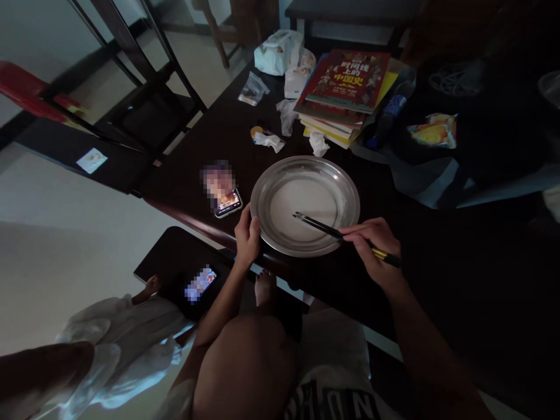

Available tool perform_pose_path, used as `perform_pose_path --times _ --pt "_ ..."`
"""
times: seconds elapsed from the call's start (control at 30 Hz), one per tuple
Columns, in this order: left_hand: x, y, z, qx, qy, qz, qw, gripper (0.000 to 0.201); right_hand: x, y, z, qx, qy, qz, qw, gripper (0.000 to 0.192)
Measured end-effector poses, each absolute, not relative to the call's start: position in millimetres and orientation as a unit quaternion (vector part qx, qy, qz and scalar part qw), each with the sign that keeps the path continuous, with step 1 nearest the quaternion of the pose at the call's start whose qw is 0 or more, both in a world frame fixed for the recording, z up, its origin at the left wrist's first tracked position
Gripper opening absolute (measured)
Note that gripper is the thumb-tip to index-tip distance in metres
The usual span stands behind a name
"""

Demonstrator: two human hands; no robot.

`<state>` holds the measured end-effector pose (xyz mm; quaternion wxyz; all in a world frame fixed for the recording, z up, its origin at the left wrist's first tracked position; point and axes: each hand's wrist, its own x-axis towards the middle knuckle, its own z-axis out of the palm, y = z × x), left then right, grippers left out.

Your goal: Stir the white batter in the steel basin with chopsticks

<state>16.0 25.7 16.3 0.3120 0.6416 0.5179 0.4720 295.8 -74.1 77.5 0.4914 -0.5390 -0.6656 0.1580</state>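
Observation:
A round stainless steel plate (305, 248) with a wide rim lies at the near edge of the dark table. My left hand (247, 236) is closed on its left rim, the thumb on top. Between the thumb and fingers of my right hand (375, 249) is a pair of black chopsticks (321, 225) with gold bands near the back end. Their tips are close together over the middle of the plate, slanting to the left. The plate's inside looks pale and whitish; whether it holds liquid I cannot tell.
A lit phone (228, 204) lies left of the plate. Behind are crumpled tissue (318, 144), a stack of books (345, 81), a bottle (394, 108) and a snack packet (435, 130). Another person (126, 332) is at lower left, near a stool (170, 256) bearing a second phone (201, 284).

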Motion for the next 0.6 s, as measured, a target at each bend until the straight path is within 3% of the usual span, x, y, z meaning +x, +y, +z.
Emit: perform_pose_path --times 0.6 --pt "15.4 25.9 15.1 0.644 0.517 0.474 0.306 0.067 294.7 -72.7 77.6 -0.521 -0.685 0.157 0.484 0.018"
